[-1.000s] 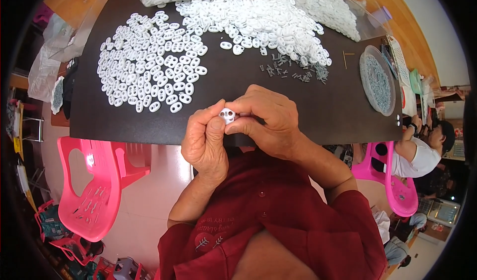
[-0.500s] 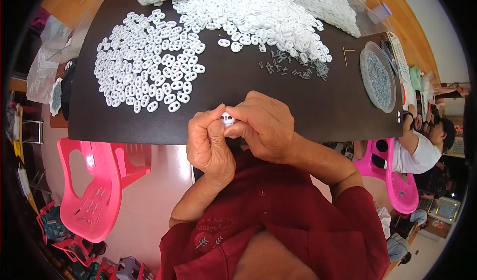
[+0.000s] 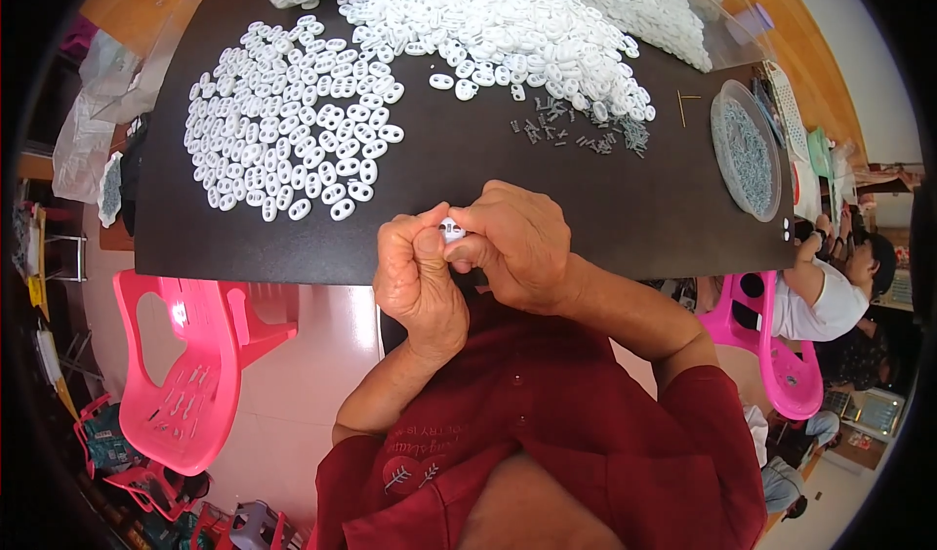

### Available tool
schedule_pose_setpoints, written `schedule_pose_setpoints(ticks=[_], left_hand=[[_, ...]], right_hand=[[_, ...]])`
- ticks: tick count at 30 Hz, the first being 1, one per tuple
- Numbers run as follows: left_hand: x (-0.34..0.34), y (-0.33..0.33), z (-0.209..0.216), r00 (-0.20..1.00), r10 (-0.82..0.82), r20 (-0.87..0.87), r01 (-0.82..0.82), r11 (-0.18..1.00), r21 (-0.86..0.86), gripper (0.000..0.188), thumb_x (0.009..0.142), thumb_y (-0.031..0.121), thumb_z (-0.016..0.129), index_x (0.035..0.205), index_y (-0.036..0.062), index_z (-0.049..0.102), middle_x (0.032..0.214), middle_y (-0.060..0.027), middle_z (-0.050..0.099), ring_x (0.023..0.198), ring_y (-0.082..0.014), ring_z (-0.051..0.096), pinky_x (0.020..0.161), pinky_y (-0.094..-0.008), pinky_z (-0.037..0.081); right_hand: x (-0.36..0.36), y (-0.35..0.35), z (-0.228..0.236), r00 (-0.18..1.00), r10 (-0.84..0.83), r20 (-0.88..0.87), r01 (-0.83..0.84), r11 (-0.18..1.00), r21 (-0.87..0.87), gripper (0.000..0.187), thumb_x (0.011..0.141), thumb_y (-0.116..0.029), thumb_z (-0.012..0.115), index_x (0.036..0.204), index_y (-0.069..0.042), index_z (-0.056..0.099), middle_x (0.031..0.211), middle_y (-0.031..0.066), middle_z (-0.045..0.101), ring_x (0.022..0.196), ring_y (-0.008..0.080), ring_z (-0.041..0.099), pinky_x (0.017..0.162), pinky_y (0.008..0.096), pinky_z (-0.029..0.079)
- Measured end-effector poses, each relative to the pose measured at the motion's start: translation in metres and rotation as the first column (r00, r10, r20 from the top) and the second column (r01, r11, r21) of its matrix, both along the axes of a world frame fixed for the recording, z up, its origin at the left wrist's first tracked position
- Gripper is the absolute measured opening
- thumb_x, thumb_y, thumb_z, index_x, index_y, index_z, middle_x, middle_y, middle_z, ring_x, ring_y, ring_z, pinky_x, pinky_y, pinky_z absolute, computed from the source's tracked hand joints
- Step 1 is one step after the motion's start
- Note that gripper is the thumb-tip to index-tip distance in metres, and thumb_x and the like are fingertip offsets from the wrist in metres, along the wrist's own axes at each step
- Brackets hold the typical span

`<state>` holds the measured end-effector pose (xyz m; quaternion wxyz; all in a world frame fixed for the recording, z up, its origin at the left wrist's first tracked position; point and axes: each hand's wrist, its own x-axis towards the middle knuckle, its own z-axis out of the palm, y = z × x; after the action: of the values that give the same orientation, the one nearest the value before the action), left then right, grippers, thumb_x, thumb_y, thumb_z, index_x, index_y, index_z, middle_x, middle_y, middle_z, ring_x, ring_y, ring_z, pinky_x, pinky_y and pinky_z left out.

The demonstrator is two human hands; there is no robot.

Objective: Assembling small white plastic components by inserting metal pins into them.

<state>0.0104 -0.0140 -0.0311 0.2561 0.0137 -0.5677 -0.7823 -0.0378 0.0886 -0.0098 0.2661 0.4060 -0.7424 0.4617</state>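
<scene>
Above the table's near edge, a small white oval plastic piece with dark openings (image 3: 452, 230) is pinched from both sides. My left hand (image 3: 420, 282) grips its left side between thumb and forefinger. From the right, my right hand (image 3: 519, 244) pinches it in the same way, and the fingers of both hands cover its ends. Beyond my hands lies a spread of white two-holed oval pieces (image 3: 288, 125) at the left. A heap of white oval pieces (image 3: 508, 28) fills the far middle, with small grey pins (image 3: 586, 135) scattered at its near edge.
Clear bags of white parts (image 3: 649, 8) lie at the far side. A round clear tub of grey-blue pins (image 3: 747, 150) stands at the right, near thin brass-coloured rods (image 3: 683, 106). Pink chairs (image 3: 185, 384) flank me. Another person (image 3: 830, 291) sits at the right.
Both hands have shifted very slightly, still pinching the white oval piece, which appears turned a little. The heaps and the tub look the same.
</scene>
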Motion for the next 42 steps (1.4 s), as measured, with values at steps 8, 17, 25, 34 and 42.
schedule_pose_setpoints(ticks=[8,17,25,34,42], left_hand=[[-0.005,-0.004,0.005,0.998,-0.051,0.037,0.052,0.998,-0.025,0.017,0.095,0.009,0.048,0.098,-0.0034,0.058,0.078,-0.0032,0.053,0.063,-0.0059,0.047,0.056,-0.0193,0.04],[-0.005,-0.007,0.023,0.991,-0.12,0.05,0.126,0.982,-0.142,0.026,0.094,0.01,0.048,0.112,-0.0065,0.056,0.099,-0.0079,0.061,0.085,-0.0097,0.053,0.077,-0.0225,0.043],[-0.015,0.001,0.035,0.959,-0.233,0.159,0.262,0.944,-0.202,0.035,0.094,0.009,0.049,0.127,-0.0022,0.045,0.095,-0.0095,0.064,0.071,-0.0095,0.058,0.06,-0.0211,0.046],[-0.035,-0.013,0.032,0.951,-0.177,0.253,0.26,0.9,-0.349,0.023,0.091,0.011,0.054,0.109,-0.0028,0.058,0.088,-0.0093,0.064,0.07,-0.0096,0.057,0.057,-0.0213,0.044],[-0.064,-0.025,0.044,0.996,-0.078,-0.031,0.018,0.56,-0.828,0.016,0.077,-0.003,0.062,0.092,0.0002,0.062,0.068,-0.0109,0.055,0.062,-0.0258,0.055,0.056,-0.0345,0.043]], right_hand=[[-0.006,0.001,0.002,1.0,-0.009,0.022,0.009,1.0,0.006,0.022,0.073,-0.005,0.069,0.09,0.002,0.057,0.065,0.0077,0.054,0.049,0.0197,0.047,0.043,0.0295,0.036],[-0.001,0.015,0.022,0.969,-0.058,0.239,0.054,0.998,0.022,0.021,0.072,-0.004,0.069,0.092,-0.004,0.061,0.073,0.0055,0.06,0.06,0.0194,0.052,0.056,0.0305,0.041],[-0.015,0.058,0.053,0.829,-0.371,0.419,0.353,0.927,0.124,0.011,0.075,-0.006,0.069,0.086,-0.006,0.065,0.077,0.002,0.062,0.066,0.0087,0.056,0.06,0.0217,0.045],[-0.178,0.219,0.129,0.559,-0.806,-0.195,0.824,0.513,0.24,0.016,0.074,-0.007,0.067,0.09,-0.003,0.067,0.074,0.0084,0.065,0.067,0.02,0.06,0.065,0.0305,0.047],[-0.133,0.148,0.075,0.813,-0.443,-0.378,0.565,0.759,0.325,0.014,0.073,-0.004,0.064,0.086,-0.007,0.068,0.076,0.0079,0.064,0.074,0.0268,0.058,0.069,0.0351,0.046]])
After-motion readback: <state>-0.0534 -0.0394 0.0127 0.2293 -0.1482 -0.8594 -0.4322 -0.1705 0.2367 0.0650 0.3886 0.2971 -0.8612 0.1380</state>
